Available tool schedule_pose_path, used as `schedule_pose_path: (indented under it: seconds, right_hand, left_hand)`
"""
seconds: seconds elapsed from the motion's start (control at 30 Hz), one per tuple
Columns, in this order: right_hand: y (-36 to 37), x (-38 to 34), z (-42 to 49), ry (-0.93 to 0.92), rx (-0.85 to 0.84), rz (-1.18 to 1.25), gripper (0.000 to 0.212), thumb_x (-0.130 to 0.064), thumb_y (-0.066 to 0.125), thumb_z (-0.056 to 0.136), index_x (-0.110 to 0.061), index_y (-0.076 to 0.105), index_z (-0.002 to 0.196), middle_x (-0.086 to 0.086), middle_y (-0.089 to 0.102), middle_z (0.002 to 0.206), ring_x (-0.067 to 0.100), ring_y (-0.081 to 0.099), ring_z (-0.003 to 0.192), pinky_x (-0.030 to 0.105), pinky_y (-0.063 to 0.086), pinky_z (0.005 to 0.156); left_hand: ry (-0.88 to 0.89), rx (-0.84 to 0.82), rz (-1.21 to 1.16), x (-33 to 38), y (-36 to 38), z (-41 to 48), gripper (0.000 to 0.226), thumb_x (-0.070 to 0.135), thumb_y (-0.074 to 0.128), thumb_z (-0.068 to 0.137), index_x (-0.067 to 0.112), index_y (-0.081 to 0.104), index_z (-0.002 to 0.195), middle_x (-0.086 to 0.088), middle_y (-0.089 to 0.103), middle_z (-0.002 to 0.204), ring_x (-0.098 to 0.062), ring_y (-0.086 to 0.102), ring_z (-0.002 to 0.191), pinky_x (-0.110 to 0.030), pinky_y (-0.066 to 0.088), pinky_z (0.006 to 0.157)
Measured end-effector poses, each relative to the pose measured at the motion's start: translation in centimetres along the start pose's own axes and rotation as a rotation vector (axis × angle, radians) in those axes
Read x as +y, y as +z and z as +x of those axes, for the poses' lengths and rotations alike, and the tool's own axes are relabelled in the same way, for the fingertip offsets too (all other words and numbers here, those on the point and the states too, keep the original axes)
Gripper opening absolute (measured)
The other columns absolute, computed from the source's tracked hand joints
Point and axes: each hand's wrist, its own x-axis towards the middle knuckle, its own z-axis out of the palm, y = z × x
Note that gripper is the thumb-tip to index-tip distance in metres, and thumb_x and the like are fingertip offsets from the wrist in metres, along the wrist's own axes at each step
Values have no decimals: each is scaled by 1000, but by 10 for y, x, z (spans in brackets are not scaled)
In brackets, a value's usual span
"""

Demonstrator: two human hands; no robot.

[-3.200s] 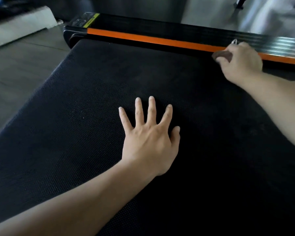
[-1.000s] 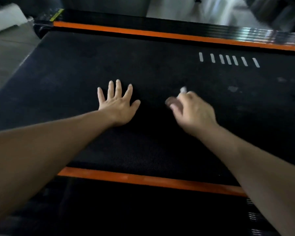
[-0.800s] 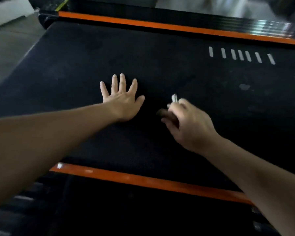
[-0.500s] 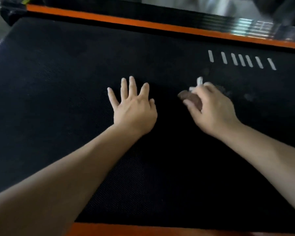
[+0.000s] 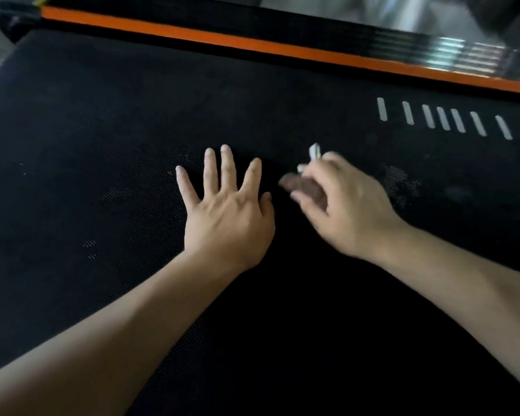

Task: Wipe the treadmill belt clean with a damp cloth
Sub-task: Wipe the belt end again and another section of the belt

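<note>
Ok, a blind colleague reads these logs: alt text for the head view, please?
A right hand grips a small brown cloth on a black treadmill belt while the left hand rests flat beside it. An orange rail runs along the far edge.

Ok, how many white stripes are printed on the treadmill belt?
7 white stripes, side by side in one row on the belt, far right, near the orange rail, beyond the right hand. More may lie off-frame.

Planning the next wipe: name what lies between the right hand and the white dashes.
Head view: a pale dusty smudge on the treadmill belt, beside the right hand gripping the cloth; otherwise bare up to the white dashes.
</note>
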Motion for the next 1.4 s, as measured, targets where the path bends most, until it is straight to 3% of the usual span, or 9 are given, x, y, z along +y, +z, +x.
schedule_pose_path:
  seconds: [0.1,0.23,0.43,0.53,0.63,0.83,1.0,1.23,1.4]
  right_hand:
    - [-9,21,11,-101,-61,-39,34,-44,54,95,-17,59,114,1,59,112,28,64,94,38,51,67]
    - [-7,49,68,272,67,-151,30,-43,49,101,-16,53,115,4,57,111,31,62,95,35,40,67]
    - [7,-3,19,-136,-55,-10,34,-46,52,98,-19,59,118,3,61,118,29,64,102,41,54,72]
    - [0,38,74,90,-6,-120,38,-44,52,99,-21,54,130,6,59,127,34,62,109,41,50,78]
    - [0,49,99,291,61,-161,31,-43,50,101,-18,54,118,6,58,114,32,62,100,36,40,70]
    - [11,12,55,-144,-30,-81,33,-44,55,97,-20,59,120,4,60,116,29,62,101,32,39,67]
    - [1,69,125,276,55,-219,36,-44,49,102,-17,52,126,6,56,116,34,61,106,38,40,74]
    - [3,61,97,-76,-33,-14,29,-43,60,96,-19,61,112,-7,56,107,17,57,88,33,44,71]
    - [-9,123,153,333,111,-162,28,-41,56,99,-17,58,112,6,57,112,35,60,104,37,41,75]
  left_hand:
    - [-14,27,-1,0,1,0,60,50,24,105,32,14,162,-12,-4,173,-30,-14,158,-65,-11,122]
    - [-23,31,6,1,1,0,60,50,25,105,32,16,161,-12,-2,173,-30,-11,159,-65,-10,122]
    - [-29,24,11,2,-1,-2,63,50,27,104,31,14,163,-10,-2,173,-27,-11,159,-62,-11,123]
    - [-35,36,8,3,0,-3,64,52,26,105,28,16,163,-9,0,173,-27,-11,159,-61,-11,123]
    - [-31,42,8,2,-1,-4,64,53,24,105,27,16,163,-9,-1,173,-27,-12,159,-61,-12,123]
    - [-24,36,37,3,2,-3,67,55,22,104,27,14,164,-11,-1,173,-28,-11,159,-63,-10,123]
    - [-10,46,25,2,1,-5,66,56,22,104,27,14,163,-11,-1,173,-29,-11,159,-63,-10,123]
    - [-118,-19,-21,28,-5,7,67,51,27,104,16,18,161,-25,-3,170,-40,-15,156,-70,-13,119]
    - [-106,35,55,36,9,5,77,64,18,102,20,5,164,-32,-8,167,-47,-18,154,-71,-12,118]
